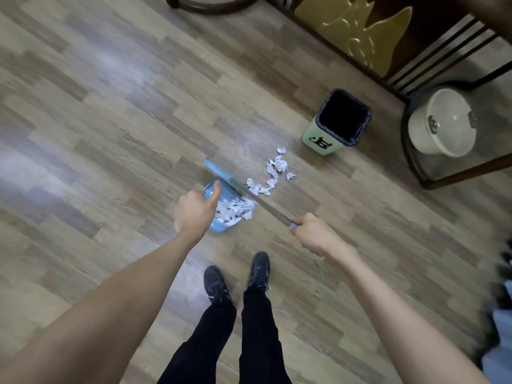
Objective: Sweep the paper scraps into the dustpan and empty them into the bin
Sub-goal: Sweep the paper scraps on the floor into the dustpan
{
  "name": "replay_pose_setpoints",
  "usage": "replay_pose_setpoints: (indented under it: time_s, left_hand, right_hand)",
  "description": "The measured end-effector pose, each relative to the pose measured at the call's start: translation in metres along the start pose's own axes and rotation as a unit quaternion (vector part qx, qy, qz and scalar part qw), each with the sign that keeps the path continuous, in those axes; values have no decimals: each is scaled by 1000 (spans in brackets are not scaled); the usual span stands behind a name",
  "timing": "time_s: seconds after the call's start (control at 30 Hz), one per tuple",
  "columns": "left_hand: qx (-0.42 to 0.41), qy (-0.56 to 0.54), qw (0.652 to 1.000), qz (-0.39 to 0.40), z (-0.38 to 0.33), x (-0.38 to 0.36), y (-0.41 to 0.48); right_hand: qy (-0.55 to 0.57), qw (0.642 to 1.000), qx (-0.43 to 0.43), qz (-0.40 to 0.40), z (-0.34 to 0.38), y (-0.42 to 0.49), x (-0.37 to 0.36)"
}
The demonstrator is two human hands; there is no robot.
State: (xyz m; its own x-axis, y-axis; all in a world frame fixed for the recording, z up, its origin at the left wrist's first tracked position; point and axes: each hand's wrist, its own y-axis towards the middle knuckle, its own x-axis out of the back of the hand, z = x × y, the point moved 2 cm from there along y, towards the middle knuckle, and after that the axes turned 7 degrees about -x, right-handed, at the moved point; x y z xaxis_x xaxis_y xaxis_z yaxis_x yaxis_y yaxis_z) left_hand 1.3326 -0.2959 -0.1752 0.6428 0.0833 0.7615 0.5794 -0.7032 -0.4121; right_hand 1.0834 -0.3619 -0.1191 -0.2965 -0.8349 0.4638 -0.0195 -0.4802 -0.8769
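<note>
My left hand (195,210) grips the handle of a blue dustpan (227,194) resting on the wood floor, with a heap of white paper scraps (235,210) lying in it. My right hand (313,234) is closed around the handle of a broom (266,202); its blue head (217,170) sits at the dustpan's far side. More crumpled scraps (273,173) trail across the floor from the dustpan toward a pale green bin (336,121) lined with a black bag, standing upright and open at the upper right.
My two dark shoes (235,278) stand just behind the dustpan. A dark metal stand with a white bowl-shaped pot (440,123) is right of the bin. Dark carved furniture (368,31) runs along the top right. A chair base (210,6) is at top centre.
</note>
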Motion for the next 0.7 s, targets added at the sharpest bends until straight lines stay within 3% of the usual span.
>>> replay_pose_setpoints:
  time_s: [0.33,0.47,0.7]
  left_hand:
    - [-8,34,999,26,-11,-26,3]
    - [-4,39,999,17,-10,-31,5]
    - [0,36,999,-7,-20,-27,3]
  right_hand:
    - [39,986,-82,-138,2,84,50]
    - [45,988,-100,-113,-2,103,33]
    - [20,999,-38,-34,-14,79,-2]
